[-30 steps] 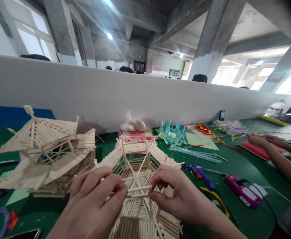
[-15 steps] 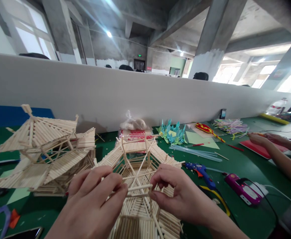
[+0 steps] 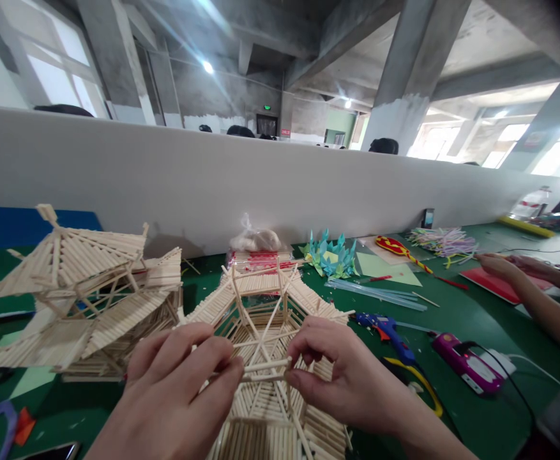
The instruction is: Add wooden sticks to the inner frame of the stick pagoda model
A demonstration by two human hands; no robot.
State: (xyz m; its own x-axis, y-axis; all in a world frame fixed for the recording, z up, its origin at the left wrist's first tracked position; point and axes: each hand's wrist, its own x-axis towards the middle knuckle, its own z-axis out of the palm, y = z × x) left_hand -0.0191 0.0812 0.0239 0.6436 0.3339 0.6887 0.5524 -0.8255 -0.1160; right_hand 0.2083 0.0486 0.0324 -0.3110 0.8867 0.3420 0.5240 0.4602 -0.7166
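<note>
A wooden stick [image 3: 266,366] spans the gap between my two hands, above the open middle of a stick-built model [image 3: 255,437]. My left hand [image 3: 174,383] is closed on the stick's left end, its fingertips partly hidden behind the knuckles. At the other end, my right hand [image 3: 341,377] pinches the stick between thumb and index finger. Just below it runs a second stick of the model's frame. Thin sticks cross in a star shape inside the model. Left of it stands another stick model with a pointed roof [image 3: 92,255].
On the right lie a blue glue gun [image 3: 387,335], clear glue sticks [image 3: 375,294] and a purple power strip [image 3: 469,364]. Blue-green folded paper [image 3: 331,255] sits behind. Another person's hands [image 3: 504,265] are at far right, over a red sheet. A grey partition [image 3: 280,185] borders the table.
The view has shifted very slightly. Both hands stay on the stick in nearly the same place; nothing else has visibly moved.
</note>
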